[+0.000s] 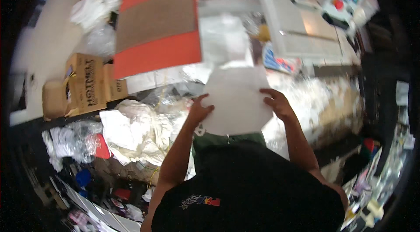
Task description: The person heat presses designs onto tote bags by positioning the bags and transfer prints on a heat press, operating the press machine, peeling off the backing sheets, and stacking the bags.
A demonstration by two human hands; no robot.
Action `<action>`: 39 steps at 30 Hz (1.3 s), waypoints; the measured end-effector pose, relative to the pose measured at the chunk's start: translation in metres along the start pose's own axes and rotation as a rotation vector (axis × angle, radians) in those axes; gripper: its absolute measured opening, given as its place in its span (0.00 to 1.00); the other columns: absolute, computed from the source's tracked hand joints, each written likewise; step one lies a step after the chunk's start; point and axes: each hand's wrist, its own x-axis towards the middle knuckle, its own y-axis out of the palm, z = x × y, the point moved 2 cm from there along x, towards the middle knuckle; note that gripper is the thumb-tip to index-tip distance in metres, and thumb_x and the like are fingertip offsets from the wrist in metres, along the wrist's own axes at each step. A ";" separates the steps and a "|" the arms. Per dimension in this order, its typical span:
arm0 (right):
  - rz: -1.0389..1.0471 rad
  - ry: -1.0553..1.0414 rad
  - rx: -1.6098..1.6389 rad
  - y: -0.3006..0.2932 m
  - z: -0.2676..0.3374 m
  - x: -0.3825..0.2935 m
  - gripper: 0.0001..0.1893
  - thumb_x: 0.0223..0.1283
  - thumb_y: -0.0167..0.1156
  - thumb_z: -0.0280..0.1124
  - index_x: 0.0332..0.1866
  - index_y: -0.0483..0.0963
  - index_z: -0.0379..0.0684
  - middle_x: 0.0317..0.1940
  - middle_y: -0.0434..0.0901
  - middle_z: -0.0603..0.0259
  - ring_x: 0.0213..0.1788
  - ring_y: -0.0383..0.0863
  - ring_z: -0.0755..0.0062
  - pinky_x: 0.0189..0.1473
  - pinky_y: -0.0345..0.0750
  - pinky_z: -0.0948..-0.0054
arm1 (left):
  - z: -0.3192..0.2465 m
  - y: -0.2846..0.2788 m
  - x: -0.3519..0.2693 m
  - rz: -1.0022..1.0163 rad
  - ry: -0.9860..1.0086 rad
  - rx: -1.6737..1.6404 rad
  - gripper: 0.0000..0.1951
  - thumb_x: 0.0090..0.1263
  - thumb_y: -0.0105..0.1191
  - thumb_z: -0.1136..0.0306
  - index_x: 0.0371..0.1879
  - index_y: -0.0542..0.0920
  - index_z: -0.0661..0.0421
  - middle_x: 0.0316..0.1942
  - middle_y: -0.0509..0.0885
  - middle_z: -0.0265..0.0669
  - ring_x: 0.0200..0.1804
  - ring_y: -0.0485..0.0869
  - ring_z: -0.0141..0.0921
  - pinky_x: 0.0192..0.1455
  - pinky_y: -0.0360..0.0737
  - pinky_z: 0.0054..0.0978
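A white sheet [238, 104], perhaps paper or thin plastic film, spans the space between my two hands in front of my body. My left hand [198, 111] grips its left edge, thumb on the near face. At the opposite edge, my right hand [277, 103] pinches the sheet between thumb and fingers. The sheet's corners look cut or folded at a slant. Just beyond it lies a blurred, pale translucent sheet [224, 40]. A red board [157, 58] with a brown panel [157, 18] across it stands ahead to the left.
A machine bed [306, 43] is ahead right, with a control box [343, 2] bearing a lit screen and red button. An opened cardboard box [87, 84] stands left. Crumpled white sheeting [141, 133] and clear plastic [78, 137] lie left of me. A printed plastic bag [279, 61] lies right.
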 end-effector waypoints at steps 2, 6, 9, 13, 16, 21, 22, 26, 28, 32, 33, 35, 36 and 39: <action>-0.131 0.121 0.052 0.020 0.056 0.004 0.16 0.64 0.62 0.32 0.52 0.80 0.33 0.43 0.85 0.57 0.43 0.81 0.74 0.50 0.77 0.73 | -0.021 -0.046 -0.023 -0.186 0.226 0.059 0.25 0.62 0.66 0.64 0.59 0.80 0.55 0.48 0.86 0.48 0.51 0.84 0.38 0.58 0.78 0.33; -0.277 -0.274 -0.129 0.047 0.183 0.025 0.10 0.65 0.62 0.27 0.49 0.82 0.38 0.40 0.84 0.65 0.43 0.80 0.78 0.49 0.77 0.76 | -0.128 -0.174 -0.092 -0.452 0.491 0.065 0.20 0.64 0.66 0.63 0.54 0.83 0.53 0.36 0.86 0.39 0.35 0.80 0.23 0.40 0.77 0.23; -0.233 -0.583 -0.084 0.078 0.285 0.098 0.10 0.65 0.63 0.25 0.50 0.82 0.42 0.42 0.84 0.69 0.43 0.79 0.82 0.47 0.75 0.81 | -0.219 -0.274 -0.123 -0.675 0.579 0.265 0.20 0.67 0.63 0.69 0.57 0.81 0.58 0.45 0.88 0.42 0.41 0.84 0.25 0.45 0.80 0.25; -0.602 -1.228 -0.034 0.142 0.432 0.074 0.14 0.70 0.57 0.28 0.57 0.78 0.42 0.48 0.84 0.64 0.42 0.78 0.81 0.42 0.75 0.84 | -0.303 -0.353 -0.179 -1.146 1.351 0.166 0.22 0.72 0.57 0.72 0.63 0.73 0.65 0.58 0.81 0.45 0.54 0.82 0.31 0.59 0.78 0.27; -0.666 -1.685 0.271 0.197 0.463 0.036 0.19 0.71 0.48 0.22 0.66 0.67 0.42 0.59 0.77 0.52 0.50 0.85 0.64 0.46 0.82 0.80 | -0.243 -0.434 -0.148 -1.195 1.573 -0.094 0.27 0.77 0.51 0.73 0.73 0.61 0.57 0.62 0.76 0.52 0.62 0.77 0.38 0.66 0.75 0.40; -0.566 -0.645 -0.833 0.209 0.308 0.264 0.22 0.59 0.51 0.24 0.59 0.78 0.47 0.44 0.83 0.42 0.45 0.83 0.42 0.46 0.79 0.53 | -0.186 -0.403 0.035 -0.875 0.487 0.841 0.24 0.74 0.44 0.66 0.70 0.69 0.47 0.51 0.81 0.46 0.47 0.82 0.47 0.49 0.82 0.44; -0.318 -0.392 -0.820 0.228 0.271 0.296 0.22 0.60 0.49 0.26 0.59 0.78 0.47 0.44 0.83 0.41 0.48 0.83 0.43 0.50 0.79 0.50 | -0.128 -0.408 0.082 -0.711 0.486 0.731 0.24 0.74 0.44 0.64 0.70 0.69 0.46 0.52 0.81 0.47 0.53 0.82 0.47 0.51 0.81 0.46; -0.543 -0.468 -0.825 0.237 0.187 0.305 0.18 0.60 0.53 0.24 0.54 0.81 0.45 0.43 0.84 0.43 0.44 0.84 0.43 0.49 0.81 0.52 | -0.077 -0.368 0.110 -0.728 0.413 0.756 0.24 0.71 0.49 0.66 0.67 0.73 0.50 0.46 0.82 0.47 0.49 0.82 0.49 0.50 0.78 0.53; -0.587 -0.517 -0.811 0.240 0.188 0.295 0.18 0.59 0.54 0.23 0.53 0.81 0.44 0.42 0.84 0.43 0.43 0.84 0.42 0.48 0.81 0.52 | -0.074 -0.362 0.100 -0.754 0.473 0.745 0.25 0.70 0.50 0.65 0.67 0.72 0.51 0.45 0.81 0.47 0.48 0.81 0.50 0.48 0.78 0.55; -0.557 -0.340 -0.816 0.247 0.201 0.280 0.19 0.60 0.55 0.26 0.58 0.78 0.42 0.56 0.78 0.45 0.58 0.77 0.42 0.56 0.75 0.47 | -0.077 -0.363 0.086 -0.778 0.432 0.704 0.24 0.67 0.54 0.65 0.64 0.76 0.54 0.52 0.79 0.46 0.54 0.78 0.48 0.55 0.73 0.55; -0.568 -0.275 -0.927 0.253 0.209 0.276 0.21 0.61 0.55 0.27 0.60 0.76 0.41 0.62 0.74 0.47 0.64 0.72 0.42 0.61 0.72 0.45 | -0.079 -0.365 0.080 -0.797 0.403 0.715 0.25 0.67 0.54 0.65 0.65 0.75 0.54 0.54 0.78 0.46 0.57 0.77 0.49 0.56 0.72 0.56; -0.601 -0.400 -1.072 0.263 0.221 0.267 0.22 0.62 0.55 0.30 0.63 0.74 0.41 0.66 0.70 0.48 0.69 0.66 0.41 0.65 0.67 0.44 | -0.095 -0.362 0.073 -0.879 0.512 0.727 0.25 0.67 0.54 0.65 0.65 0.74 0.54 0.58 0.76 0.46 0.61 0.74 0.50 0.61 0.70 0.56; -0.630 -0.538 -1.211 0.270 0.227 0.266 0.24 0.63 0.55 0.32 0.65 0.71 0.40 0.69 0.65 0.49 0.73 0.59 0.40 0.70 0.61 0.42 | -0.103 -0.359 0.071 -0.970 0.623 0.738 0.25 0.67 0.53 0.65 0.65 0.74 0.54 0.62 0.74 0.46 0.65 0.71 0.50 0.65 0.68 0.55; -0.276 -0.678 -1.227 0.284 0.205 0.308 0.26 0.65 0.53 0.35 0.67 0.69 0.38 0.68 0.66 0.45 0.74 0.60 0.40 0.74 0.57 0.45 | -0.123 -0.329 0.110 -0.611 0.820 0.933 0.27 0.68 0.50 0.63 0.68 0.71 0.55 0.69 0.70 0.44 0.72 0.65 0.50 0.73 0.61 0.53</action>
